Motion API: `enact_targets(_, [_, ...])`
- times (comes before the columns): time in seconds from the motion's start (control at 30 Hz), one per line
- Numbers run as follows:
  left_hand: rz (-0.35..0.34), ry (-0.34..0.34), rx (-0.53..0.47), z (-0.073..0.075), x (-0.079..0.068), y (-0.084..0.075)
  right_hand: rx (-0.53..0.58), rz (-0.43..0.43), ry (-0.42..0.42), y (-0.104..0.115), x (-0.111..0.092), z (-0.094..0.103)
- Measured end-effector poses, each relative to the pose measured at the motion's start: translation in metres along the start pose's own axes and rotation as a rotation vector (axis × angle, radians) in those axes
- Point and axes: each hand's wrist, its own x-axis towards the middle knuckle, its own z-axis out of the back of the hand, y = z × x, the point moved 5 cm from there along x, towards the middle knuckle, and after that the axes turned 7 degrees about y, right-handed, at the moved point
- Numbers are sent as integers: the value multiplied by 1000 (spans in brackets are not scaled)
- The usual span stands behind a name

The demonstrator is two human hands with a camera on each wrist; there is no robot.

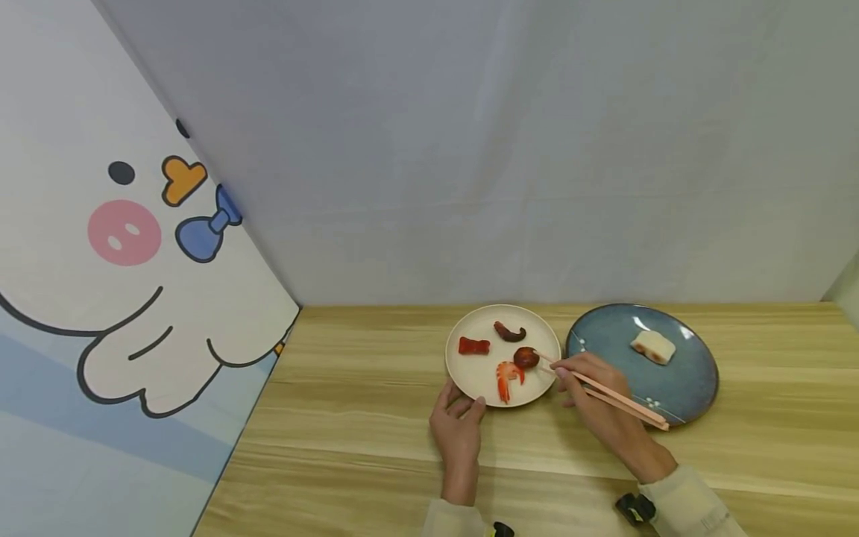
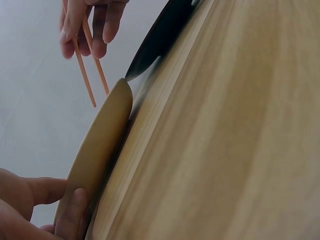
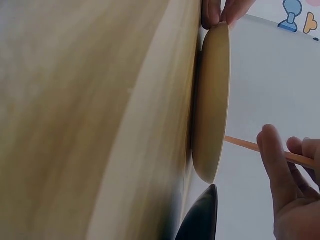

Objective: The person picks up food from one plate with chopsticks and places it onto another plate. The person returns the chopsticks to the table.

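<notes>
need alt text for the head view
A person's right grip holds pink chopsticks at a round reddish morsel on a cream plate held by the left grip. A shrimp, red morsel and curled brown one share it; a blue plate at right holds a white piece.

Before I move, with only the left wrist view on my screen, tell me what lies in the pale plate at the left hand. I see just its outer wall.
Observer: The head view shows four pieces in the pale plate: a flat red piece, a dark curled piece, an orange shrimp and a round dark-red piece.

Operator: Say which piece the chopsticks in the right hand are aimed at.

Observer: Their tips are at the round dark-red piece, on the side toward the other plate; I can't tell whether they pinch it.

Operator: Now report what that other plate holds.

Observer: The blue plate holds a single white piece with brown patches.
</notes>
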Motion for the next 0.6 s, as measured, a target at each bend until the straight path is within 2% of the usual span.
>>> enact_targets(0.43, [15,1,-16,0,0,2,-25,-6,14,-2,3,-2])
enact_targets(0.6, [17,4,-24,0,-1,1,-92,0,35,-1,6,-1])
